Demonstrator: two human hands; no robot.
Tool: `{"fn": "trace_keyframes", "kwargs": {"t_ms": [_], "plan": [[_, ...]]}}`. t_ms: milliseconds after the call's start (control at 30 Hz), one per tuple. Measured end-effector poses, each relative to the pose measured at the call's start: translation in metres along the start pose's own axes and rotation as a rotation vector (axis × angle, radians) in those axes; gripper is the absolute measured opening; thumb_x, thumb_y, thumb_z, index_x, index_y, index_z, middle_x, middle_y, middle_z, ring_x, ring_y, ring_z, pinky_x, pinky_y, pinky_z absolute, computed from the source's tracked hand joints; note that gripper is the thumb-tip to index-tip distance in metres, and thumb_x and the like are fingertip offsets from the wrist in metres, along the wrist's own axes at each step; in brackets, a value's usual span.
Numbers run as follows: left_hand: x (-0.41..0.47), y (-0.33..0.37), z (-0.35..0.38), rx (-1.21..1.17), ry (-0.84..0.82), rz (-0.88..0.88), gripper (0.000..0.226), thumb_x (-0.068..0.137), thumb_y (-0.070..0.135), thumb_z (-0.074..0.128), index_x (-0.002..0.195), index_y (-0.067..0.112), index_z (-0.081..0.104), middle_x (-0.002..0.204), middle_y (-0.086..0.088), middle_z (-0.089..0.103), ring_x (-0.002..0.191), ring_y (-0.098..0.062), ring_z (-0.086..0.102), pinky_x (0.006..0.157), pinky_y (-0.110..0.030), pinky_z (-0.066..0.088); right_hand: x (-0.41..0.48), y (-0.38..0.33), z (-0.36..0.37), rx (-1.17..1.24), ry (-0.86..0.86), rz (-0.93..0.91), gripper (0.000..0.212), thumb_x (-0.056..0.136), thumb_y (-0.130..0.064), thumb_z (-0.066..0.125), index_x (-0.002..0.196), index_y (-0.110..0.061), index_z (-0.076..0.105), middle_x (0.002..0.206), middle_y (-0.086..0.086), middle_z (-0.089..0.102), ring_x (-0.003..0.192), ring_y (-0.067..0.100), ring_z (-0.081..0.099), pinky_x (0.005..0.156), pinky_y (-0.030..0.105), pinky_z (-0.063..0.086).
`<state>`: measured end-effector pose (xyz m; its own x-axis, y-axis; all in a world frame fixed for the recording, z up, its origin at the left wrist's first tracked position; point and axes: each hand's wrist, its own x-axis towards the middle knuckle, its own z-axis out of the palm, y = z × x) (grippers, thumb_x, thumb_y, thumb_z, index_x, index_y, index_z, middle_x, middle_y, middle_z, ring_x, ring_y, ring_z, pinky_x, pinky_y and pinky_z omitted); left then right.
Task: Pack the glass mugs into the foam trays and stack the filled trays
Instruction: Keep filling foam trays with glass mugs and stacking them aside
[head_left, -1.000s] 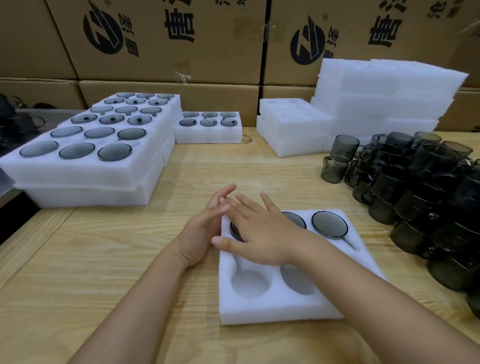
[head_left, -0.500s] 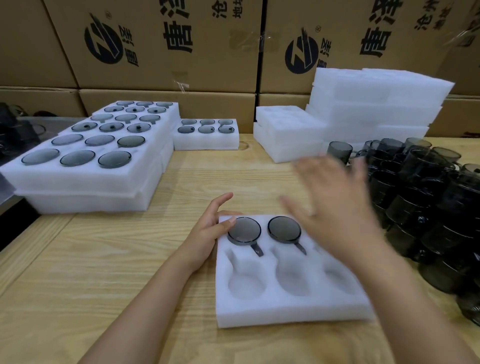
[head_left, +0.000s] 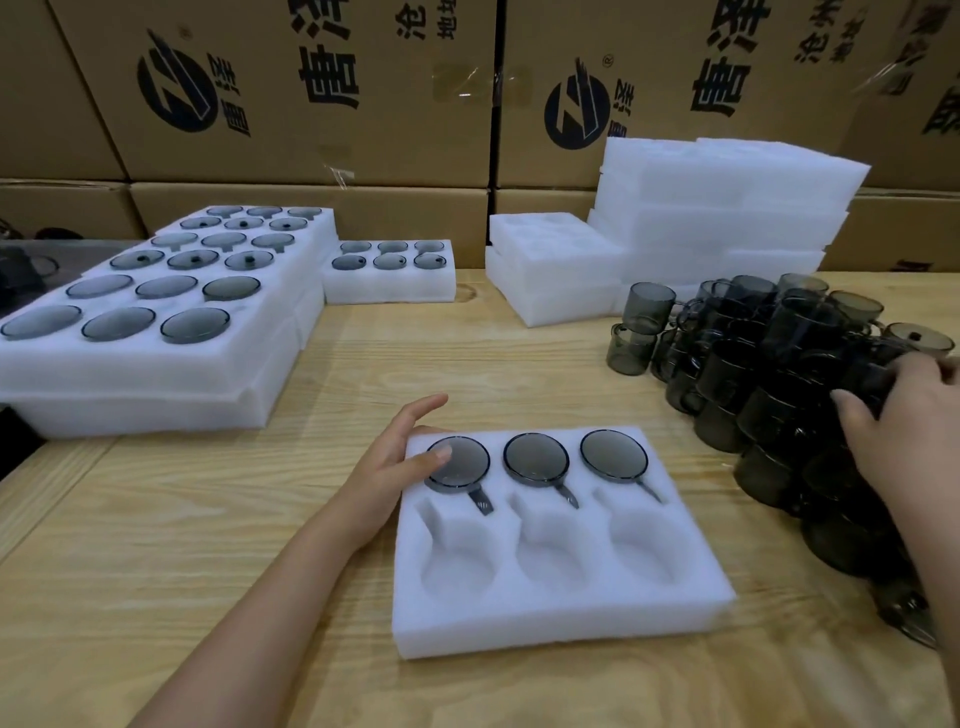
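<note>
Head view: right hand is gripping a mug in the pile.
Left hand, flat, is bracing foam tray; next, likely seating it in an empty pocket left of the grip.

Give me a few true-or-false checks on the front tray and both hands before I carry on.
1. The far row of the white foam tray holds three smoky glass mugs. True.
2. Its near row is full too. False: all three near cavities are empty.
3. The left hand rests at the tray's left edge. True.
4. The right hand is inside the tray. False: it is at the pile of loose mugs.
</note>
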<state>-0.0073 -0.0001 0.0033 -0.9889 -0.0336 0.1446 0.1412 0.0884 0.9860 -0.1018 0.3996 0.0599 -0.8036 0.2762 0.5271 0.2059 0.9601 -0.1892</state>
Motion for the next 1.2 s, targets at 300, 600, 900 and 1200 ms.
{"fn": "trace_keyframes", "kwargs": {"t_ms": [300,600,900,1200], "plan": [[-0.002,0.001,0.005,0.173,0.025,0.009,0.058,0.072,0.056,0.060,0.127,0.045,0.046,0.105,0.038,0.057,0.096,0.011,0.058,0.072,-0.003,0.043,-0.014,-0.024,-0.035,0.336,0.005,-0.016,0.026,0.076,-0.049,0.060,0.087,-0.028,0.048,0.116,0.012,0.049,0.107,0.038,0.046,0.084,0.055,0.049],[0.010,-0.006,0.024,0.192,0.177,0.059,0.038,0.085,0.038,0.066,0.120,0.039,0.051,0.057,0.025,0.051,0.058,0.007,0.051,0.058,-0.004,0.038,-0.061,-0.107,-0.063,0.836,-0.161,-0.311,0.018,0.067,-0.024,0.081,0.073,-0.020,0.065,0.104,-0.005,0.052,0.091,-0.004,0.043,0.083,-0.001,0.027],[-0.008,0.056,0.045,0.391,0.258,0.358,0.043,0.084,0.036,0.065,0.123,0.040,0.048,0.122,0.015,0.060,0.115,0.003,0.053,0.091,-0.006,0.037,-0.071,-0.102,-0.030,1.086,-0.467,-0.267,0.019,0.067,-0.019,0.081,0.065,-0.020,0.062,0.117,-0.010,0.054,0.106,0.006,0.057,0.085,0.018,0.043],[-0.041,0.056,0.140,1.223,-0.238,0.279,0.121,0.077,0.076,0.047,0.141,0.015,-0.035,0.157,0.001,-0.024,0.143,-0.005,-0.021,0.116,-0.041,-0.015,-0.071,-0.084,-0.034,1.217,-0.416,-0.309,0.039,0.053,-0.048,0.074,0.076,-0.024,0.053,0.098,-0.017,0.061,0.085,-0.002,0.058,0.074,0.014,0.046]]}}
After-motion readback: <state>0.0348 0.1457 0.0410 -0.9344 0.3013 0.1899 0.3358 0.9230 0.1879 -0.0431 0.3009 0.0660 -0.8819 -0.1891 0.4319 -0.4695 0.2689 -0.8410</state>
